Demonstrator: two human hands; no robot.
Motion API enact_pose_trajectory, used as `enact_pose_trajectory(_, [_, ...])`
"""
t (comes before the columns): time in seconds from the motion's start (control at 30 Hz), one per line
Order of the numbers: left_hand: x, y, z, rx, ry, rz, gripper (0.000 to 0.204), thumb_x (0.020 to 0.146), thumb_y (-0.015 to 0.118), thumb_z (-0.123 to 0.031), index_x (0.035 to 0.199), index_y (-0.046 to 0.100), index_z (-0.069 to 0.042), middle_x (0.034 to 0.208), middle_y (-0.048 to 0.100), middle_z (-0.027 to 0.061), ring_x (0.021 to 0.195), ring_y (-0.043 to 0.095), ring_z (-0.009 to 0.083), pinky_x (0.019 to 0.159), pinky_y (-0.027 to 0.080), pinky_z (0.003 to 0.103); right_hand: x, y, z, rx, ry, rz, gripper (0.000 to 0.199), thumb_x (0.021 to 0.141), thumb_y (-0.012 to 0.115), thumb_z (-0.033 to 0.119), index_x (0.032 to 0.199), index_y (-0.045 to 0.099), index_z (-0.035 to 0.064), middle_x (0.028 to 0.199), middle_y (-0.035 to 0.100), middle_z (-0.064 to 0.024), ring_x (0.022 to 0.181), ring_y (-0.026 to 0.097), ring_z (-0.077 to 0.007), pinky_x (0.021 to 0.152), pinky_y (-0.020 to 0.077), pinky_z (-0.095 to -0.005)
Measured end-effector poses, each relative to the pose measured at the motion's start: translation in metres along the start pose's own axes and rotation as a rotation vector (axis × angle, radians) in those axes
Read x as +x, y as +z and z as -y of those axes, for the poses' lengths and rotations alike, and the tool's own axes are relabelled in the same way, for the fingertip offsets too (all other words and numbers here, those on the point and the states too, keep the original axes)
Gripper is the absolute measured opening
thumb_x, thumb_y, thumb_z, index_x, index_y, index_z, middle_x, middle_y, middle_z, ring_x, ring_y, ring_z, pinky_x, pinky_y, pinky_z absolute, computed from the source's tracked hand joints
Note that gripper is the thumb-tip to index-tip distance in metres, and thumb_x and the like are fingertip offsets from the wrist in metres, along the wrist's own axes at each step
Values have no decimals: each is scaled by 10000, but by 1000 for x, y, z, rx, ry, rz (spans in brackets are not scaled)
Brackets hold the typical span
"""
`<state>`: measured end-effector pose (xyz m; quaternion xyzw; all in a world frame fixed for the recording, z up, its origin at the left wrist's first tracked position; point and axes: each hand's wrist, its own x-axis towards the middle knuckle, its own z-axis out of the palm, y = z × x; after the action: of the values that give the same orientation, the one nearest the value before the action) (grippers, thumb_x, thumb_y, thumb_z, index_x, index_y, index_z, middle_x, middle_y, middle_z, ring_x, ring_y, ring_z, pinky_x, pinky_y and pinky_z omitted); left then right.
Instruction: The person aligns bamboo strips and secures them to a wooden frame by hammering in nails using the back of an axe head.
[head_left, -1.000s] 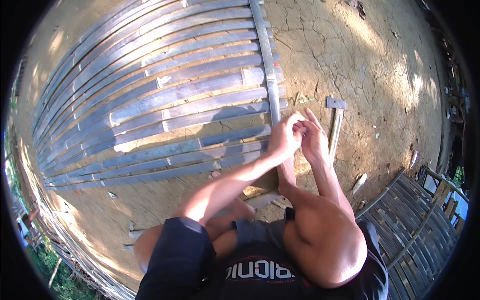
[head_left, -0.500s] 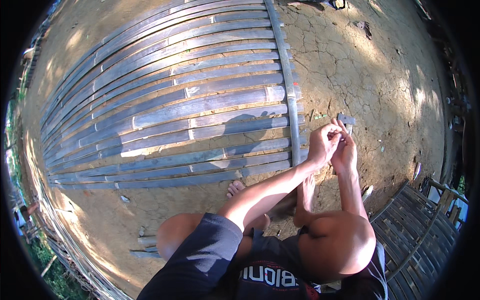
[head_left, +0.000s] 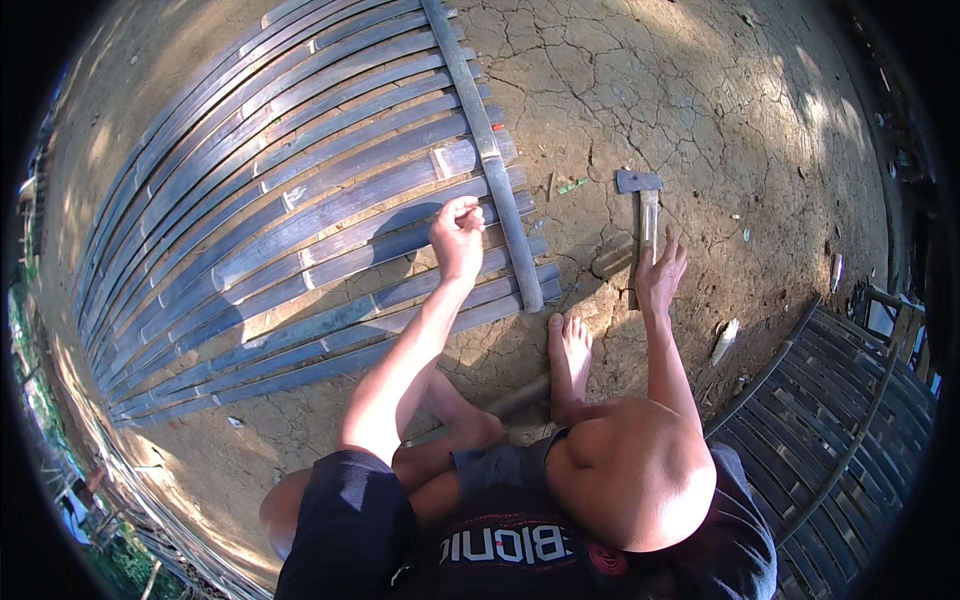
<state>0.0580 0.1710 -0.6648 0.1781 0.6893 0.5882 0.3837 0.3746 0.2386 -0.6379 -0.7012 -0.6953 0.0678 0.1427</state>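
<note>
My left hand (head_left: 459,244) hovers over the bamboo slat panel (head_left: 340,225), close to its right end. Its thumb and fingers are pinched together; whatever may be between them is too small to make out. My right hand (head_left: 661,276) is above the ground with its fingers apart, over the lower handle of a hatchet (head_left: 649,212). The hatchet lies with its dark metal head pointing away from me and its pale wooden handle toward me. Whether the fingers touch the handle cannot be told. A bamboo crosspiece (head_left: 492,160) runs across the slats' right ends.
A short piece of wood (head_left: 612,256) lies left of the hatchet. My bare foot (head_left: 571,352) rests by the panel's near right corner. At the lower right stands another bamboo slat surface (head_left: 800,410). Dry, cracked earth (head_left: 560,80) stretches beyond, with small scraps on it.
My hands, together before, have parted: the left moved left over the slats, the right opened beside the hatchet handle. The view has shifted right, and the whole hatchet now shows.
</note>
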Motion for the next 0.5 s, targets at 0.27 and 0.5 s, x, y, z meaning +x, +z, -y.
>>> enact_pose_trajectory(0.27, [-2, 19, 18, -11, -8, -13, 96, 901, 744, -48, 975, 724, 9, 830, 711, 23, 710, 619, 78, 657, 522, 239, 4, 27, -48, 133, 10, 213, 621, 959, 651, 217, 1476, 371, 16, 1281, 521, -291, 1147, 529, -483, 989, 438, -521])
enact_pose_trajectory(0.5, [7, 42, 29, 112, 139, -108, 90, 909, 743, -52, 986, 744, -5, 870, 705, 20, 755, 621, 84, 695, 511, 251, 10, 16, -45, 331, 62, 330, 561, 1037, 533, 252, 1475, 379, -63, 1347, 543, -325, 1247, 544, -467, 1039, 439, -497])
